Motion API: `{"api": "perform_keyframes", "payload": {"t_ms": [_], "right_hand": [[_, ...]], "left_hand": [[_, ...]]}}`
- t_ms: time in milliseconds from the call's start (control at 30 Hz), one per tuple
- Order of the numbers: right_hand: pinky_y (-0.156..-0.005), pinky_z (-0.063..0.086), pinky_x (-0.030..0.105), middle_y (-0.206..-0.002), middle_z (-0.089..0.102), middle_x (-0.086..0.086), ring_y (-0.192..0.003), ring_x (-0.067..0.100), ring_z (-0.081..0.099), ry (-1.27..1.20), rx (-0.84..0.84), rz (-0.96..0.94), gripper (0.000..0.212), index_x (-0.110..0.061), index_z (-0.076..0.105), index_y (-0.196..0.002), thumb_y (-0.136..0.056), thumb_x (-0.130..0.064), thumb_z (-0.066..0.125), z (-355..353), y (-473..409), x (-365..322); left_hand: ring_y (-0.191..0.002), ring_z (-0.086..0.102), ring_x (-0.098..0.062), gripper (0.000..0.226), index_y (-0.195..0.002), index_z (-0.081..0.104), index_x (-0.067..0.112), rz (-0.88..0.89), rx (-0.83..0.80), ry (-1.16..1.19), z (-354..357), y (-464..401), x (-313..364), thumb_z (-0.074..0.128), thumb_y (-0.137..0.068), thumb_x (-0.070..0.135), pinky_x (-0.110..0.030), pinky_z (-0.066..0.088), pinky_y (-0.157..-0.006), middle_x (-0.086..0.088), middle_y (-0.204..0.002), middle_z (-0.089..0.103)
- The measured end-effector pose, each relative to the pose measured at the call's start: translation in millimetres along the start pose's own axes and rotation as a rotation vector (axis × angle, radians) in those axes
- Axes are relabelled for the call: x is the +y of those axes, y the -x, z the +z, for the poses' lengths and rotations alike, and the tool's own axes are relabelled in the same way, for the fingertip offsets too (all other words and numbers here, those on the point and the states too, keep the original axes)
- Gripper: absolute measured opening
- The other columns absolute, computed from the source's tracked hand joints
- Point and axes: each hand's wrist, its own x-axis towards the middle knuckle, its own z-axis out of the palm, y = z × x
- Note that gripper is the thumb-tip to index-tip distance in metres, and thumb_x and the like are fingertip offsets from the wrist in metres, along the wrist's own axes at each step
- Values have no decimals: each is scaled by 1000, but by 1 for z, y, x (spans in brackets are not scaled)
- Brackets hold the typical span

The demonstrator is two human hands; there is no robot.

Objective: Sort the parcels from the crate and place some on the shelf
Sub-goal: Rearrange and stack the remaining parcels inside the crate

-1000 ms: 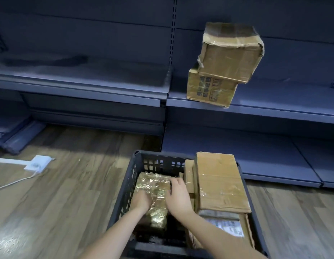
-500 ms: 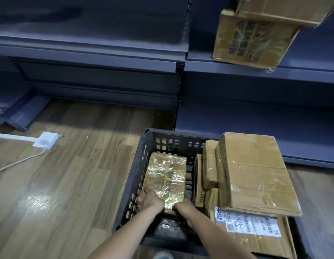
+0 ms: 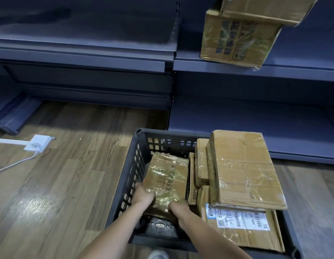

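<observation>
White power strip (image 3: 37, 145) with cord (image 3: 14, 164) on wooden floor (image 3: 65, 184), shoe tip (image 3: 158, 255) at bottom edge

The crate (image 3: 136, 176) stands on the floor (image 3: 59, 184) before the shelf (image 3: 256, 71). In its left part lies a wrapped parcel (image 3: 168, 176); to the right, stacked boxes (image 3: 243, 169). On the shelf, upper right, two boxes (image 3: 237, 38) are stacked. A power strip (image 3: 38, 144) lies left.

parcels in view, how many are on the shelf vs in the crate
Brown cardboard parcels on the blue metal shelf: 2
Parcels showing in the black plastic crate: 6, counting the shiny film-wrapped one held by both hands
Total: 8; any buried parcels are hidden.
</observation>
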Motion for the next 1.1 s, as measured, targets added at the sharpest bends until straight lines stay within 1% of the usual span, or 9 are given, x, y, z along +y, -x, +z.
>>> {"api": "perform_keyframes", "payload": {"t_ms": [133, 267, 367, 633, 767, 833, 933, 1033, 1100], "right_hand": [[-85, 47, 31, -123, 59, 19, -109, 31, 58, -90, 48, -89, 42, 2, 50, -127, -87, -10, 48, -6, 25, -5], [-92, 51, 42, -110, 64, 15, -100, 33, 61, -343, 103, -113, 46, -5, 56, -116, -75, -24, 49, -22, 54, -22], [-95, 50, 49, -109, 63, 19, -99, 36, 62, -412, 109, -204, 59, -2, 51, -117, -65, -31, 50, -35, 78, -30], [-88, 50, 35, -113, 61, 13, -102, 30, 60, -291, 222, -576, 54, 3, 48, -121, -85, -36, 59, -81, 208, -66], [-61, 36, 27, -79, 48, 1, -72, 16, 48, -203, 215, -720, 38, -12, 45, -91, -89, -49, 54, -108, 255, -84], [-71, 40, 27, -89, 50, -1, -81, 16, 49, -139, 216, -802, 30, -17, 44, -95, -90, -45, 55, -115, 267, -88], [-98, 45, 34, -114, 56, -2, -107, 20, 56, -142, 220, -889, 38, -13, 49, -125, -92, -29, 57, -122, 277, -88], [-108, 40, 34, -141, 50, -1, -127, 17, 49, -160, 117, -1010, 67, -15, 35, -144, -87, -30, 65, -130, 284, -84], [-110, 36, 31, -147, 39, -10, -133, 11, 41, 34, 17, -1101, 97, -22, 17, -151, -75, -37, 75, -135, 287, -84]], "left_hand": [[-105, 58, -28, 44, -127, 40, 12, 97, 65, -8, -12, 18, 13, 55, -86, 14, -30, 43, -82, -10, -118, 59], [-97, 58, -25, 28, -104, 44, 18, 177, 97, 51, -31, 51, 26, 60, -81, 14, -31, 47, -84, -6, -107, 61], [-83, 53, -16, 30, -110, 45, 17, 286, 86, 133, -53, 84, 43, 63, -86, 17, -29, 43, -72, 3, -94, 55], [-122, 52, -20, 61, -133, 50, 14, 678, 135, -31, -126, 169, 75, 71, -80, 37, -31, 42, -99, -1, -130, 57], [-128, 49, -21, 58, -133, 55, 12, 763, 207, 74, -145, 198, 82, 62, -85, 44, -39, 39, -108, -4, -136, 56], [-135, 41, -20, 60, -142, 43, 12, 788, 162, 159, -146, 214, 88, 54, -91, 43, -34, 33, -112, -1, -146, 45], [-141, 31, -18, 60, -150, 24, 13, 844, 146, 141, -143, 225, 97, 45, -98, 33, -29, 27, -112, 3, -151, 34], [-132, 43, -20, 49, -145, 34, 17, 831, 219, 245, -144, 224, 107, 39, -99, 32, -35, 35, -108, 2, -144, 45], [-113, 53, -24, 36, -127, 52, 14, 741, 296, 315, -151, 221, 117, 36, -100, 32, -34, 43, -94, -3, -124, 57]]}}
